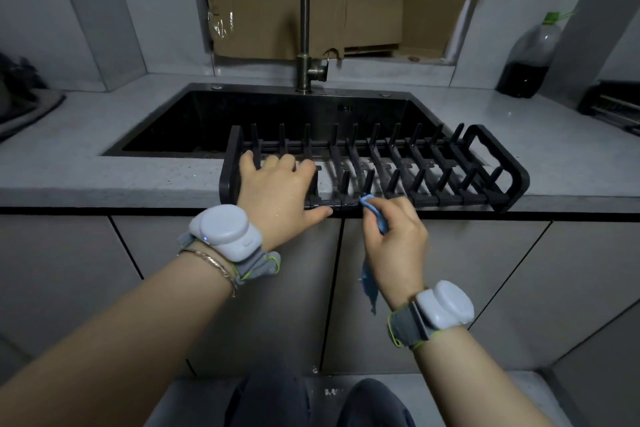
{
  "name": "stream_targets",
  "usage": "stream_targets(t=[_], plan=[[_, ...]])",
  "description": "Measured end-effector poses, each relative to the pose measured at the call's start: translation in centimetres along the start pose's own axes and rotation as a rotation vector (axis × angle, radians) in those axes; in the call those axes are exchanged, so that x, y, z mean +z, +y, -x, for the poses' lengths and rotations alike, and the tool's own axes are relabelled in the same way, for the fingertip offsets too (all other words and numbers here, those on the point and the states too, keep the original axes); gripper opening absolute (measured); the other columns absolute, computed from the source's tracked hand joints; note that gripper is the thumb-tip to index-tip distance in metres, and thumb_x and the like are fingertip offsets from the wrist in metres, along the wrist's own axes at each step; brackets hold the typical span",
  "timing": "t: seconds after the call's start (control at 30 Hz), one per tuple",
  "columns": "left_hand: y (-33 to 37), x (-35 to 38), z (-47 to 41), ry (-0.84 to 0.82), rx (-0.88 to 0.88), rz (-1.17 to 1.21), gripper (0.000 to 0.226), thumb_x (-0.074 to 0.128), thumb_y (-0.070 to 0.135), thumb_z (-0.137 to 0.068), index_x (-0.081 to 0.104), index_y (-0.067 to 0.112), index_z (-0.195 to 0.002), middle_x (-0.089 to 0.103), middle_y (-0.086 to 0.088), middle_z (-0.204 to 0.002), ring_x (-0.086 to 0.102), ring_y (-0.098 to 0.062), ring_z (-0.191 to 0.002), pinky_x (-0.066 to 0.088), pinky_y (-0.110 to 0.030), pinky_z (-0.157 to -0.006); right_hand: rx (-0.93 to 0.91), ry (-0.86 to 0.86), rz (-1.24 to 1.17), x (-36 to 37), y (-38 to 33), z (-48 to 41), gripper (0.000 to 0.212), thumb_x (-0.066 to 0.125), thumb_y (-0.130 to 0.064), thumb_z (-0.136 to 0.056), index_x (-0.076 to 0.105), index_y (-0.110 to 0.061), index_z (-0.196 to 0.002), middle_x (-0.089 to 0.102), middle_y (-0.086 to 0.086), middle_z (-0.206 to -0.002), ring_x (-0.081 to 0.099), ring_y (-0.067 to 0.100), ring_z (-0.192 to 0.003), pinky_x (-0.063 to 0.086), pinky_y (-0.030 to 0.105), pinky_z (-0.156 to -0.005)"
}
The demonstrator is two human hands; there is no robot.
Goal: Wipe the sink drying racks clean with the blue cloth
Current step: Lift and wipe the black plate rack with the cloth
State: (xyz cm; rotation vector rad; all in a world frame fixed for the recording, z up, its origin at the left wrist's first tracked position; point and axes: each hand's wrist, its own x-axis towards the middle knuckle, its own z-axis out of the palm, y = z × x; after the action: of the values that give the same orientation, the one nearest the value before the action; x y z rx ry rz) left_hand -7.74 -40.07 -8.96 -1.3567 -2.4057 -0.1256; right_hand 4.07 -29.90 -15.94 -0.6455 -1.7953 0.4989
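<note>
black drying rack (446, 198) sits on near table (104, 170) edge, far side reaching over sink (166, 125) rim, bit right of middle. blue cloth (378, 217) bunched in right hand (394, 243), fingers pinched tight round it, cloth tip touching rack's near rail, loose tail dangling by wrist. left hand (277, 194) grips rack's left end, fingers (287, 161) curled over slats, thumb along near rail. faucet (304, 28) behind sink, cardboard (363, 0) behind that. bottle (530, 55) with dark liquid, far right on table. grey wrist trackers (225, 232) on both arms.
</note>
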Motion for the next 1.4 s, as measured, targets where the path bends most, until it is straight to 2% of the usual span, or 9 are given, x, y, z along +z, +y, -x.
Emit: stream_targets(t=[0.1,0.17,0.3,0.5,0.6,0.7,0.9,1.1,1.4], plan=[[0.2,0.2,-0.1,0.004,0.0,-0.012,0.063,0.047,0.065,-0.083,0.046,0.019,-0.127,0.052,0.0,-0.122,0.045,-0.024,-0.118,0.014,-0.051,-0.11,-0.006,0.044,0.019,-0.5,0.9,-0.4,0.016,0.059,-0.012,-0.079,0.073,-0.011,-0.087,0.06,0.007,-0.076,0.055,0.018,-0.066,0.044,0.031,-0.059],[0.3,0.2,-0.1,0.001,0.0,-0.035,0.061,0.045,0.066,-0.084,0.054,0.017,-0.118,0.052,0.0,-0.117,0.045,-0.022,-0.116,0.018,-0.048,-0.107,-0.043,0.029,0.05,-0.6,1.0,-0.4,0.02,0.055,-0.019,-0.081,0.073,-0.012,-0.086,0.06,0.005,-0.075,0.053,0.016,-0.064,0.046,0.03,-0.054],[0.6,0.1,-0.1,-0.014,0.004,-0.063,0.059,0.042,0.067,-0.085,0.067,0.016,-0.1,0.052,0.001,-0.112,0.042,-0.021,-0.114,0.019,-0.048,-0.105,-0.124,-0.01,0.105,-0.7,0.3,-0.2,0.027,0.049,-0.027,-0.082,0.073,-0.015,-0.088,0.061,0.003,-0.077,0.058,0.024,-0.059,0.049,0.03,-0.049],[1.3,0.1,-0.4,-0.035,0.042,-0.051,0.059,0.038,0.063,-0.089,0.07,0.016,-0.104,0.056,0.002,-0.113,0.036,-0.024,-0.119,0.012,-0.051,-0.109,-0.107,-0.003,0.188,-1.8,1.6,-0.9,0.028,0.049,-0.028,-0.08,0.073,-0.016,-0.087,0.061,0.003,-0.077,0.056,0.021,-0.058,0.04,0.022,-0.051],[2.0,0.1,-1.1,-0.038,0.047,-0.03,0.059,0.038,0.063,-0.089,0.069,0.015,-0.104,0.056,0.002,-0.113,0.036,-0.023,-0.119,0.012,-0.051,-0.109,-0.093,0.01,0.202,-2.3,2.1,-1.4,0.029,0.048,-0.028,-0.08,0.073,-0.015,-0.087,0.061,0.004,-0.077,0.049,0.018,-0.067,0.036,0.02,-0.055],[2.5,0.2,-1.6,-0.033,0.064,-0.016,0.058,0.039,0.063,-0.089,0.07,0.016,-0.104,0.056,0.002,-0.112,0.035,-0.022,-0.12,0.01,-0.05,-0.109,-0.107,0.005,0.196,-2.2,2.2,-1.6,0.028,0.048,-0.026,-0.08,0.073,-0.015,-0.087,0.061,0.004,-0.078,0.051,0.017,-0.062,0.04,0.021,-0.053],[2.7,0.6,-1.9,-0.006,0.069,0.026,0.059,0.041,0.063,-0.089,0.071,0.014,-0.103,0.058,0.002,-0.108,0.036,-0.022,-0.118,0.007,-0.048,-0.108,-0.084,0.023,0.212,-2.6,2.7,-2.2,0.019,0.057,-0.018,-0.079,0.073,-0.013,-0.088,0.062,0.006,-0.08,0.059,0.028,-0.06,0.042,0.025,-0.055],[2.6,0.9,-2.0,0.041,0.064,0.053,0.058,0.042,0.062,-0.088,0.072,0.015,-0.101,0.061,0.003,-0.104,0.04,-0.022,-0.116,0.009,-0.046,-0.107,-0.171,-0.018,0.245,-2.2,2.0,-2.2,0.028,0.047,-0.027,-0.079,0.072,-0.016,-0.087,0.061,0.005,-0.079,0.06,0.028,-0.056,0.045,0.027,-0.047],[2.5,1.7,-2.2,0.115,0.087,0.08,0.058,0.045,0.061,-0.087,0.073,0.012,-0.097,0.063,-0.001,-0.099,0.043,-0.024,-0.113,0.007,-0.045,-0.105,-0.086,-0.006,0.276,-2.8,2.6,-2.4,0.017,0.06,-0.013,-0.077,0.072,-0.012,-0.088,0.061,0.006,-0.08,0.059,0.029,-0.059,0.043,0.027,-0.052]])
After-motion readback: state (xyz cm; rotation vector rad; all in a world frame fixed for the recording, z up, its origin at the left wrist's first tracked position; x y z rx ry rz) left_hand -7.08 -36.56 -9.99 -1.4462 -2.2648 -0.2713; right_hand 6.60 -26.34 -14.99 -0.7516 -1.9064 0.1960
